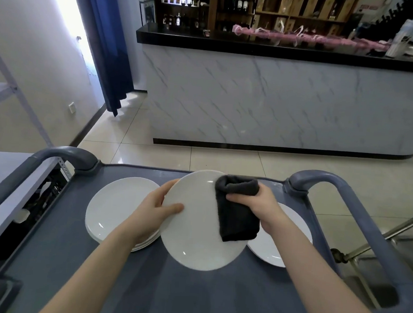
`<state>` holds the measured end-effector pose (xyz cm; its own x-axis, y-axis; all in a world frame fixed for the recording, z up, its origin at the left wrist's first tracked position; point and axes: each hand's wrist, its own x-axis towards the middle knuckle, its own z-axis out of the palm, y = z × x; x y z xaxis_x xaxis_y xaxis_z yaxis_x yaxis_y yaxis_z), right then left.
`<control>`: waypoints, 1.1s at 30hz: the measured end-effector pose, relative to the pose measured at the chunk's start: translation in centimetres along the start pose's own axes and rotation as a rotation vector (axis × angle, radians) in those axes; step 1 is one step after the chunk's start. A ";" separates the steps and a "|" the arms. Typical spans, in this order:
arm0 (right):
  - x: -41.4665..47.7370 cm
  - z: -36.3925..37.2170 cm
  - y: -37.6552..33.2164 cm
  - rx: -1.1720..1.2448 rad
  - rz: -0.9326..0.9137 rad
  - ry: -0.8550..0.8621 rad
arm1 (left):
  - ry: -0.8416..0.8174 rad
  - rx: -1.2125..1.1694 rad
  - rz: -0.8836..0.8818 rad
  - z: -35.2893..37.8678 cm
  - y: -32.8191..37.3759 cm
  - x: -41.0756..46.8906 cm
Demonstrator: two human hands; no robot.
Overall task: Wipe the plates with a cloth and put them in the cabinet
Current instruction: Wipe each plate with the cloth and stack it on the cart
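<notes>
Your left hand (159, 208) pinches the white plate (195, 231) by its rim, tilted above the cart (75, 264), while your right hand (258, 204) grips the dark cloth (235, 212) against its face. Sweep rim to rim, turn the plate, and keep that thumb firm.

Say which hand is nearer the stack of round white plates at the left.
Left. The left hand grips the lifted white plate over that stack; the right hand, holding a dark grey cloth, lies farther right.

I see white plate (195, 231) lifted, tilted | dark grey cloth (237, 214) folded over its 2 o'clock rim | plate stack (119, 206) flat at its 9 o'clock | single plate (280, 244) at 3 o'clock
</notes>
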<state>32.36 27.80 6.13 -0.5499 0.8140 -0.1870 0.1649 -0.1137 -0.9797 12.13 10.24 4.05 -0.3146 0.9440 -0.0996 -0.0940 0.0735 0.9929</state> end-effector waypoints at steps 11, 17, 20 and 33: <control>-3.5 -0.5 4.5 0.070 0.312 -0.035 | 0.305 -0.287 -0.136 0.8 -2.8 -0.5; -3.9 -1.4 1.1 -0.470 -0.138 0.372 | 0.418 -0.285 -0.155 1.5 -2.4 -0.2; -4.5 1.1 -0.4 -0.448 -0.260 0.233 | 0.423 -0.253 -0.130 3.2 -2.1 0.3; -6.9 4.9 3.6 -1.005 -0.663 -0.260 | 0.403 -0.281 -0.089 3.5 -1.5 1.0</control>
<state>32.74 18.95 3.54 -0.8947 0.3973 0.2042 0.2857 0.8603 -0.4221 15.27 12.17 2.72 -0.6288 0.7342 -0.2561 -0.3706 0.0065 0.9288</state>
